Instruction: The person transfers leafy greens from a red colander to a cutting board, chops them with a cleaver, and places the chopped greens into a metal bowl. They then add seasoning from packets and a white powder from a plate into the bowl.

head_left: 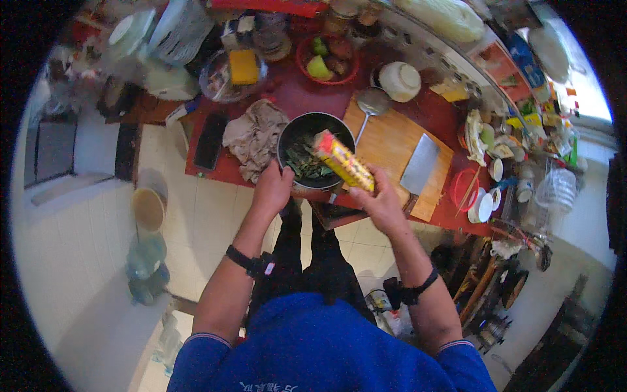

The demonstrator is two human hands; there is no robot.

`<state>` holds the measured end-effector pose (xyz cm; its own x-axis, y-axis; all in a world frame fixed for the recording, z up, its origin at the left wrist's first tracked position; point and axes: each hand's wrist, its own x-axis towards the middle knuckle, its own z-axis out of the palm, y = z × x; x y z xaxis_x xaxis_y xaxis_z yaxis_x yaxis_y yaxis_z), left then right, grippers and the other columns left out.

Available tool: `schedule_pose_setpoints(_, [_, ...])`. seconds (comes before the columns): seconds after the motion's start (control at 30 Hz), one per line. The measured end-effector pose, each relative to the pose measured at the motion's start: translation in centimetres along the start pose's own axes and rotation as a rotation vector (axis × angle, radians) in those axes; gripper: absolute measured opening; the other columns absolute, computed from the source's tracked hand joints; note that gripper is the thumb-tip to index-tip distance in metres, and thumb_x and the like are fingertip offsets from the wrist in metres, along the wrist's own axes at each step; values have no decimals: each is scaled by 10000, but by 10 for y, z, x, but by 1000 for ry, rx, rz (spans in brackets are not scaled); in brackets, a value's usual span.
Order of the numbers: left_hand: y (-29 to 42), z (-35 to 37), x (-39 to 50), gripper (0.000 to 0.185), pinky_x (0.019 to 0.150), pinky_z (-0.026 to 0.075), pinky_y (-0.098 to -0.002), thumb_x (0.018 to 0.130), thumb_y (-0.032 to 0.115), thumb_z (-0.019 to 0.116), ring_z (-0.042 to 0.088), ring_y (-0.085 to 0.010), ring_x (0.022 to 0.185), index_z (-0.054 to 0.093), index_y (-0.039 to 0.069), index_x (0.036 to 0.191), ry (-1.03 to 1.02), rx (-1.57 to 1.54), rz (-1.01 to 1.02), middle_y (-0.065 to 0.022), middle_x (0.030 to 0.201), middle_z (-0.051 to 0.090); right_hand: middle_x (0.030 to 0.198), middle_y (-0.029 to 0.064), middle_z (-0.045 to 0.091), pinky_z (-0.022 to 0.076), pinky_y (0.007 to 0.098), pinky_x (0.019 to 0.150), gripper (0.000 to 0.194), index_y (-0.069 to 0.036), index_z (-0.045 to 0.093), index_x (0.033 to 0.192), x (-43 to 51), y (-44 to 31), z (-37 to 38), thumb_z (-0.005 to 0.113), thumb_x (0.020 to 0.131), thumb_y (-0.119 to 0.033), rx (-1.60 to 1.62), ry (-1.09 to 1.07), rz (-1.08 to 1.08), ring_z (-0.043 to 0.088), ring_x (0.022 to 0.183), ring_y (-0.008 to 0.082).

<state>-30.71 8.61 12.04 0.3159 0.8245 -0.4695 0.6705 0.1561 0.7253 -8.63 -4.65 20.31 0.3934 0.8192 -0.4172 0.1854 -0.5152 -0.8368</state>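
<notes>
A dark round pan with a pale rim sits near the front edge of the red table, holding green leafy pieces. At its near-left rim, my left hand grips the pan, thumb towards the inside; whether there is a handle under the palm is hidden. My right hand holds the lower end of a yellow and red packet, long and narrow. The packet slants up and left, its reddish far end over the pan's right side. Whether that end is open cannot be made out.
Right of the pan lies a wooden cutting board with a cleaver and a metal ladle. Left are a crumpled cloth and a dark phone. Behind stands a red basket of produce; a drawer juts below.
</notes>
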Motion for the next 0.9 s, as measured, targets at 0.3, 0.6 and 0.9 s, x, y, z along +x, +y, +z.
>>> schedule_pose_setpoints(0.3, [15, 34, 18, 446, 975, 501, -515, 975, 289, 577, 666, -462, 1114, 598, -32, 1283, -39, -113, 26, -289, 1180, 707, 1295, 164, 569, 438, 446, 1078, 695, -33, 511, 1380, -46, -10, -15, 873, 789, -85, -425, 623, -452, 542, 1243, 334])
schedule_pose_setpoints(0.6, [-12, 56, 59, 497, 965, 503, -488, 958, 331, 564, 672, -452, 1101, 619, -76, 1237, 149, -100, -93, -294, 1178, 704, 1393, 182, 495, 445, 435, 1109, 846, -30, 393, 1473, -80, -32, -80, 888, 804, -180, -71, 836, -604, 538, 1298, 327])
schedule_pose_setpoints(0.9, [-30, 49, 70, 589, 980, 486, -517, 1040, 454, 505, 629, -490, 1172, 620, -74, 1275, 110, 250, -62, -302, 1237, 688, 1379, 189, 513, 439, 446, 1117, 828, -15, 399, 1454, -128, -13, -123, 890, 804, -164, 90, 910, -520, 546, 1292, 333])
